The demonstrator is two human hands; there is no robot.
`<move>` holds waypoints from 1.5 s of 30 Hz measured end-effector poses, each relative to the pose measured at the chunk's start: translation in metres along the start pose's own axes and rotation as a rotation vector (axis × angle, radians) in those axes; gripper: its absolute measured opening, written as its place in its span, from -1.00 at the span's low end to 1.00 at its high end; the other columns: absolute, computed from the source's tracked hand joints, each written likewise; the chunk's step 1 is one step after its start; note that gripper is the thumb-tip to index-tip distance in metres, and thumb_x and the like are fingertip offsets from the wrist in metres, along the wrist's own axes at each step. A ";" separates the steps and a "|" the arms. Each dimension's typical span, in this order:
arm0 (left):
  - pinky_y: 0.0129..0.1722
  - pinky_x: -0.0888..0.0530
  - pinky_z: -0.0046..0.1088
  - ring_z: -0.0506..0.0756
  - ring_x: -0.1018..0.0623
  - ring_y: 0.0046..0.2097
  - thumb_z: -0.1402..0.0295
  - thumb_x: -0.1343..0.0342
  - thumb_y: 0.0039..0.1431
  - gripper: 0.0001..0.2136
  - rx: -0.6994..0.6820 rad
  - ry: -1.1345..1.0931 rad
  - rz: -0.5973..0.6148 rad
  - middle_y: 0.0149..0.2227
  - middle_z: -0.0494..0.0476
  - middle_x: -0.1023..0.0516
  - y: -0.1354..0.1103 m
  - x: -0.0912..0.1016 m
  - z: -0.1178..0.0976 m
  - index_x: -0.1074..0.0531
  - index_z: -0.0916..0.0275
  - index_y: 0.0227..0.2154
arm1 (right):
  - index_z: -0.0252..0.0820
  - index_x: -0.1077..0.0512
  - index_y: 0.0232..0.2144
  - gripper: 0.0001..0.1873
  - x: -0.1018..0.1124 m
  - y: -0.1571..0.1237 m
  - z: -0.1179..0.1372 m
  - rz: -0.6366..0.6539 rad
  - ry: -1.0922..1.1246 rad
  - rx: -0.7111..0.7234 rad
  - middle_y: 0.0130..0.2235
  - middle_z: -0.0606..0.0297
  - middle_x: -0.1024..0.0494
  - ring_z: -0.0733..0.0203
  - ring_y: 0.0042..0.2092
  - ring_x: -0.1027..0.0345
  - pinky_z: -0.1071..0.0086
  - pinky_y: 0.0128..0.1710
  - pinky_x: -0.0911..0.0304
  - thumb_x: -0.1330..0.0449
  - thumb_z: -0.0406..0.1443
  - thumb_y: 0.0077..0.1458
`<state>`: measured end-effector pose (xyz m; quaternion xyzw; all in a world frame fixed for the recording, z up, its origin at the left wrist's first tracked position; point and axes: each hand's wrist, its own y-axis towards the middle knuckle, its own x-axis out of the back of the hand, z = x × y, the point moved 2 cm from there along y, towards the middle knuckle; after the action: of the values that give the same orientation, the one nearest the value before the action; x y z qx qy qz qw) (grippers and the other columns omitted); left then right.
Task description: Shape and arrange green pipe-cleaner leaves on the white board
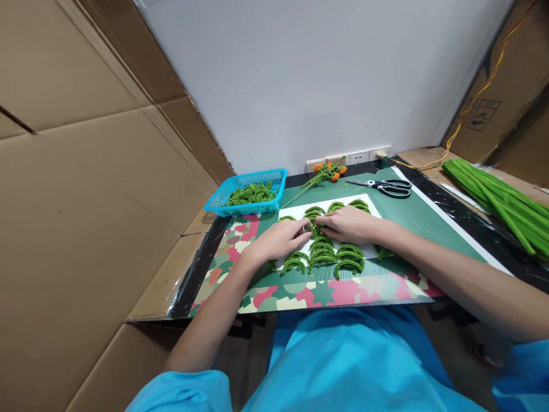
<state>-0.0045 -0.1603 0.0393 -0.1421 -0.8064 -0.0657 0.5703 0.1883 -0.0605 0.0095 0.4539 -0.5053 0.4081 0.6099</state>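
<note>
Curved lengths of fuzzy green pipe cleaner [321, 252] lie in small stacked groups over a white sheet [374, 212], some reaching past its front edge. My left hand [281, 237] comes in from the left, fingers bent and closed at a group near the sheet's middle. Facing it from the right, my right hand [349, 223] rests over the sheet with its fingertips pinched at the same group. Green shows between the two sets of fingertips, which partly hide the piece there.
Behind on the left, a blue plastic basket [219, 200] holds many more curved green pieces. Orange flowers on green stems [326, 169] lie near the wall sockets. Black-handled scissors [388, 186] rest on the green mat [433, 229]. Long green pipe cleaners [497, 200] are bundled at right.
</note>
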 end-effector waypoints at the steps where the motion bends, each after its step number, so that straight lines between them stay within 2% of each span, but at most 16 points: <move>1: -0.38 -0.17 -0.39 0.09 -0.43 -0.36 0.19 0.01 0.45 -0.79 0.000 -0.003 0.000 -0.38 0.04 -0.50 0.000 0.000 0.000 -0.38 0.18 -0.26 | -0.18 -0.43 -0.01 -0.76 0.000 0.000 0.000 0.001 0.000 0.000 -0.21 0.14 -0.64 0.09 -0.26 -0.48 0.31 -0.34 0.07 -0.01 -0.22 0.48; 23: -0.36 -0.23 -0.41 0.08 -0.45 -0.35 0.23 -0.01 0.44 -0.77 -0.006 -0.046 -0.055 -0.37 0.06 -0.53 0.001 0.000 0.004 -0.46 0.20 -0.30 | -0.19 -0.49 -0.06 -0.74 0.004 0.000 -0.001 -0.043 -0.029 0.049 -0.22 0.17 -0.62 0.16 -0.30 -0.42 0.30 -0.34 0.11 -0.01 -0.26 0.48; 29: -0.32 -0.27 -0.40 0.09 -0.47 -0.33 0.26 -0.01 0.43 -0.78 -0.028 -0.050 -0.078 -0.35 0.06 -0.55 0.001 0.001 0.005 -0.48 0.20 -0.30 | -0.17 -0.50 -0.08 -0.73 0.007 -0.001 0.000 -0.062 -0.031 0.024 -0.23 0.18 -0.62 0.17 -0.31 -0.41 0.30 -0.36 0.16 -0.01 -0.25 0.48; 39: -0.29 -0.31 -0.42 0.07 -0.48 -0.31 0.29 0.01 0.43 -0.79 -0.034 -0.058 -0.168 -0.29 0.07 -0.57 -0.002 0.007 0.000 -0.51 0.21 -0.20 | -0.19 -0.50 -0.08 -0.69 0.013 -0.002 0.000 -0.070 0.015 0.017 -0.19 0.14 -0.64 0.15 -0.26 -0.45 0.32 -0.33 0.08 0.01 -0.20 0.50; 45: -0.29 -0.32 -0.43 0.07 -0.50 -0.32 0.28 0.01 0.44 -0.80 -0.032 -0.058 -0.180 -0.30 0.06 -0.57 -0.003 0.005 0.000 -0.49 0.19 -0.17 | -0.15 -0.52 -0.01 -0.66 0.014 -0.004 0.002 -0.157 0.067 0.055 -0.16 0.16 -0.65 0.14 -0.23 -0.47 0.33 -0.31 -0.01 0.02 -0.18 0.52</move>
<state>-0.0069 -0.1624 0.0439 -0.0800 -0.8309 -0.1257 0.5361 0.1934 -0.0631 0.0234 0.4946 -0.4362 0.3878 0.6441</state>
